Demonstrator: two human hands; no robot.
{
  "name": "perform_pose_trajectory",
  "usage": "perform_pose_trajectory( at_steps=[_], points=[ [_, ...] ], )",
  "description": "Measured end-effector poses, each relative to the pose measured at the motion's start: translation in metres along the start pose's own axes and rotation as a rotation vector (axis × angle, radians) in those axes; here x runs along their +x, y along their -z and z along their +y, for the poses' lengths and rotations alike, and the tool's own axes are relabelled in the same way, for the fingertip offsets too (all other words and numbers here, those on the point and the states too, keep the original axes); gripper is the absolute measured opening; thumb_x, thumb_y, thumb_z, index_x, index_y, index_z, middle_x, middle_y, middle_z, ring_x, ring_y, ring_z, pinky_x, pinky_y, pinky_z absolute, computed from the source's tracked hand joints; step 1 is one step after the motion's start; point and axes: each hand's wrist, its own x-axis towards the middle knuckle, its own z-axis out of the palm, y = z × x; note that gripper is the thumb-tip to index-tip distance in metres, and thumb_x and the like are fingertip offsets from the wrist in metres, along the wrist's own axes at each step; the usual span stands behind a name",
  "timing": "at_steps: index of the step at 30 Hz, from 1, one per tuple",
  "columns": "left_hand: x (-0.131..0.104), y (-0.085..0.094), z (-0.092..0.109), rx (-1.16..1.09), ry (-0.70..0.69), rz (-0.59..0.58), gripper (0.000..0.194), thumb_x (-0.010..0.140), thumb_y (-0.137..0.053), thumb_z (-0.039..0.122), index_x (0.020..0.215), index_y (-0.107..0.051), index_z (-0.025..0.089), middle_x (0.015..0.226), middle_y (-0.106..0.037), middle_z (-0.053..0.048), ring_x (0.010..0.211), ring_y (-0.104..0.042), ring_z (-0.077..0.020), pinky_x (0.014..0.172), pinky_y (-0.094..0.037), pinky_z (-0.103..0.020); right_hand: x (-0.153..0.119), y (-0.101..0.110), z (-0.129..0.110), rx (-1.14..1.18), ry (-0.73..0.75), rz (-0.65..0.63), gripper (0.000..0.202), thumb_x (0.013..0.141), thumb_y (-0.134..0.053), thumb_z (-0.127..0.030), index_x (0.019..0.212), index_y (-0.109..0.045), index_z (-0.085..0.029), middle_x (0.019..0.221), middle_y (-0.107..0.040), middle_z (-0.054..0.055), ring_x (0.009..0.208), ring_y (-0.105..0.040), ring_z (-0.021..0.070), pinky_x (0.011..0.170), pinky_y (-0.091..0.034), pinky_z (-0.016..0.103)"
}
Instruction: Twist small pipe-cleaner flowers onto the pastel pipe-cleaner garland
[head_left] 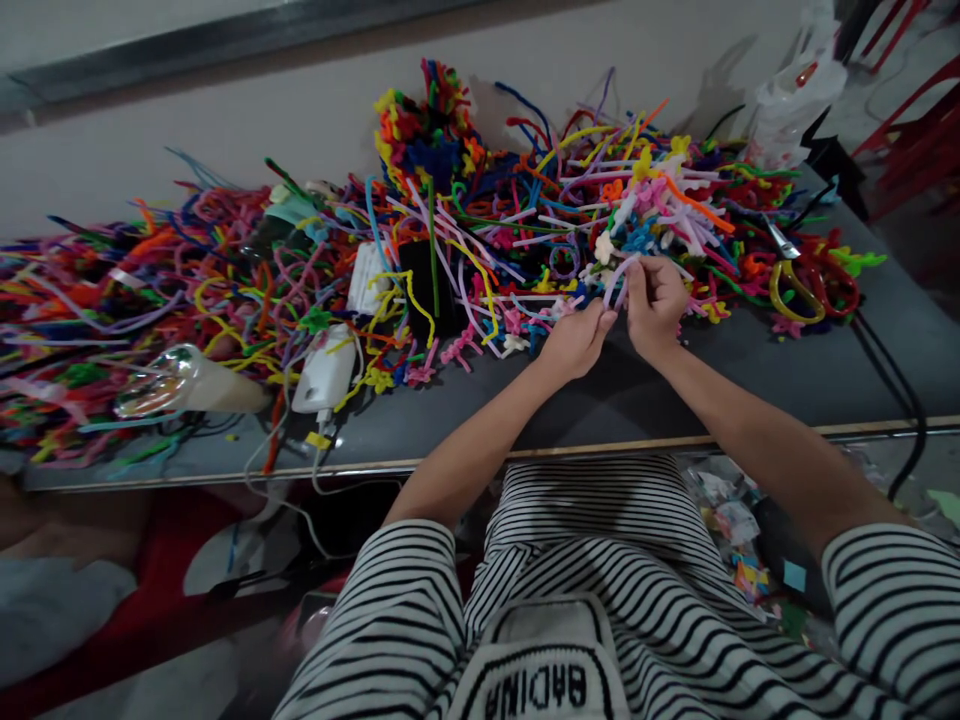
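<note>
Grey tbl (795, 378), fuzzy-stem pile (517, 235) mostly left of scissors (786, 263) | lilac stem (617, 282) also left of scissors | LH (576, 342), RH (657, 305): fingertips pinched closed on stem | step: prob. bending stem | next: prob. calls for steady 2-hand pinch

I hold pale lilac, slender, fuzzy pipe cleaner (620, 280) between my left hand (576, 342) and my right hand (657, 302), pinched at both. Visible stretch short, gently bowed, slanting up from left hand toward right. Colour even along it. Rest hidden in my grip; cannot tell whether strand is doubled.
</note>
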Motion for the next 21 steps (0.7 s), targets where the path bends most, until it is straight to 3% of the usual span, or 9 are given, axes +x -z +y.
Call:
perform_pose_trajectory(
  at_steps=[4, 8, 12, 21],
  points=[
    [0.005, 0.000, -0.003, 0.188, 0.107, -0.043, 0.044, 0.108, -0.026, 0.039, 0.111, -0.060, 0.012, 0.095, -0.070, -0.015, 0.089, -0.069, -0.0239, 0.072, -0.048, -0.032, 0.000, -0.002, 0.003, 0.033, -0.039, -0.007, 0.045, 0.096, -0.049, -0.065, 0.099, -0.061, -0.022, 0.083, -0.061, 0.002, 0.073, -0.062, 0.0143, 0.067, -0.055, 0.031],
    [0.009, 0.001, -0.018, 0.188, 0.003, -0.133, 0.040, 0.107, -0.029, 0.034, 0.107, -0.063, 0.012, 0.098, -0.071, -0.015, 0.094, -0.069, -0.0247, 0.081, -0.050, -0.034, -0.001, -0.002, 0.005, 0.027, -0.055, -0.033, 0.044, 0.095, -0.052, -0.065, 0.096, -0.061, -0.022, 0.077, -0.059, 0.000, 0.068, -0.061, 0.0137, 0.066, -0.055, 0.030],
    [0.010, 0.002, -0.033, 0.151, -0.032, -0.133, 0.044, 0.107, -0.025, 0.032, 0.106, -0.063, 0.012, 0.098, -0.070, -0.015, 0.091, -0.068, -0.0246, 0.080, -0.051, -0.036, 0.000, -0.001, 0.006, 0.014, -0.011, -0.071, 0.038, 0.096, -0.053, -0.061, 0.093, -0.060, -0.023, 0.068, -0.057, -0.003, 0.055, -0.057, 0.0117, 0.059, -0.052, 0.029],
    [0.008, -0.007, -0.030, 0.075, -0.061, -0.124, 0.045, 0.108, -0.021, 0.034, 0.103, -0.061, 0.014, 0.095, -0.068, -0.013, 0.092, -0.066, -0.0238, 0.082, -0.051, -0.036, 0.001, -0.002, 0.012, 0.013, -0.013, -0.088, 0.039, 0.097, -0.050, -0.062, 0.098, -0.057, -0.024, 0.070, -0.060, -0.002, 0.055, -0.059, 0.0126, 0.056, -0.049, 0.029]
  ],
)
